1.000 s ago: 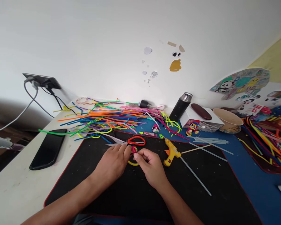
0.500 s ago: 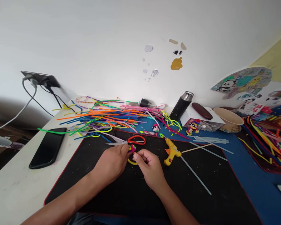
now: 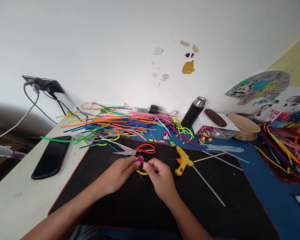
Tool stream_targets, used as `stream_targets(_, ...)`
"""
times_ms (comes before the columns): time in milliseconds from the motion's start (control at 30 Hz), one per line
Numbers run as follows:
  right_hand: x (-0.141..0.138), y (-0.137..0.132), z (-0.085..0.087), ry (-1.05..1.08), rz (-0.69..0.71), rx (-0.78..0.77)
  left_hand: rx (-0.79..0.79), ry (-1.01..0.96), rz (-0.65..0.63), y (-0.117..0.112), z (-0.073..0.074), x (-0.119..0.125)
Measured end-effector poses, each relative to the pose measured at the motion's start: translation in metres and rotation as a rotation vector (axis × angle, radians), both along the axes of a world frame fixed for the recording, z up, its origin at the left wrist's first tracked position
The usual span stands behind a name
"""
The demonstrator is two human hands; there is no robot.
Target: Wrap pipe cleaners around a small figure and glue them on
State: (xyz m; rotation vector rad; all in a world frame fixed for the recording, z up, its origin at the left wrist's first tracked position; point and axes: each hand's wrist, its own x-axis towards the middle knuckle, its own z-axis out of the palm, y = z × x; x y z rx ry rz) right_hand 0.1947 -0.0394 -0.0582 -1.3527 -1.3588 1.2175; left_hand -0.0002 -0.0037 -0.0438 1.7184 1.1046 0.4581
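Over the black mat [image 3: 202, 206], my left hand [image 3: 122, 172] pinches a small twisted piece of pipe cleaner [image 3: 140, 159] in magenta, purple and green. The thumb and forefinger of my right hand [image 3: 161, 178] grip its magenta part from the other side. A yellow loop [image 3: 142, 173] shows below the fingertips; whether it joins the held piece I cannot tell. Just beyond my hands lie scissors [image 3: 145, 148] with red handles, blades parted and pointing left. Right of my right hand, a yellow glue gun [image 3: 182, 162] rests on its side with a glue stick in its back.
A heap of coloured pipe cleaners [image 3: 120, 125] lies along the wall. On the left is a black phone [image 3: 51, 158]. Farther right are a thermos [image 3: 193, 113], two small figures, loose glue sticks [image 3: 225, 149], a tissue box [image 3: 216, 125], a bowl [image 3: 243, 123] and more pipe cleaners [image 3: 285, 146].
My left hand has shifted slightly down and left, its thumb now showing on the twisted piece, and more of the scissors is uncovered. My right hand has barely moved.
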Motion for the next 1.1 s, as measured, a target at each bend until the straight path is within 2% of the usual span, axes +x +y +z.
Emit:
stream_targets(167,0.000,0.000,-0.003,-0.021,0.002,0.003,-0.277,-0.244,0.062,-0.003,-0.013,0.004)
stream_targets(300,0.001,0.001,-0.004,-0.018,-0.004,0.004,-0.457,-0.381,0.101,-0.006,-0.013,0.009)
stream_targets(400,0.002,0.001,-0.004,-0.017,-0.014,0.003,-0.528,-0.431,0.145,-0.008,-0.013,0.010)
stream_targets(467,0.003,0.000,-0.005,-0.024,-0.018,0.004,-0.487,-0.408,0.153,-0.009,-0.017,0.009)
stream_targets(600,0.003,0.000,-0.006,-0.067,-0.019,0.022,-0.269,-0.290,0.147,-0.009,-0.032,0.005)
stream_targets(700,0.002,0.000,-0.007,-0.086,-0.020,0.030,-0.245,-0.280,0.147,-0.008,-0.040,0.004)
stream_targets(900,0.002,0.001,-0.008,-0.082,-0.019,0.020,-0.095,-0.184,0.196,-0.009,-0.037,0.006)
stream_targets(1100,0.002,0.000,-0.008,-0.083,0.001,0.001,-0.184,-0.284,0.210,-0.013,-0.040,0.011)
